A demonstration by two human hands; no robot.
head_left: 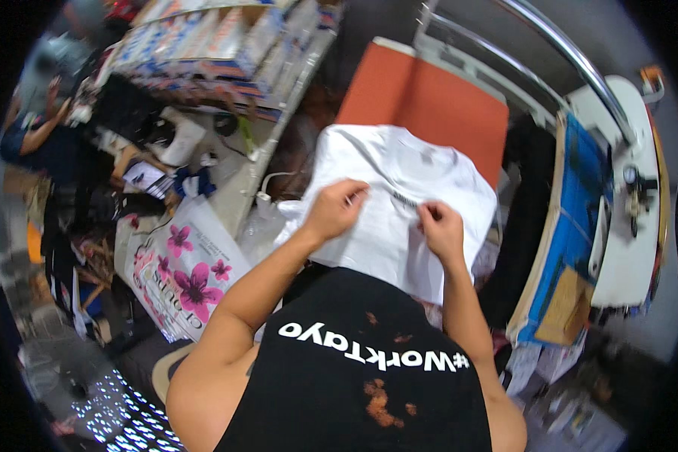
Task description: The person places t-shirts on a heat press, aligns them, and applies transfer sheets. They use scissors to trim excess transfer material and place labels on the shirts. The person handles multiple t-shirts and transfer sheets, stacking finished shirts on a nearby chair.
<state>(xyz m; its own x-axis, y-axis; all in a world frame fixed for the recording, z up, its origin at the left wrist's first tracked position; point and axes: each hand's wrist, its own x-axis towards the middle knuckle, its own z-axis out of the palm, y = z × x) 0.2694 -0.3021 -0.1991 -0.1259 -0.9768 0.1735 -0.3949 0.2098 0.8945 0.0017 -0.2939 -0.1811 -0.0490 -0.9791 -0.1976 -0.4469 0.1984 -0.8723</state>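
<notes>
A white T-shirt (399, 181) lies spread over the near end of an orange press pad (429, 98), its lower part hanging toward me. My left hand (337, 209) pinches the shirt fabric at its left-centre. My right hand (439, 230) pinches the fabric a little to the right, beside a small dark mark on the cloth. Both forearms come up from the lower edge over my black shirt.
A white heat-press frame with metal bars (565, 53) stands behind and to the right. A blue board (572, 218) leans at the right. A flowered bag (184, 275) and clutter lie at left. Another person (30, 128) sits far left by stacked shelves (211, 38).
</notes>
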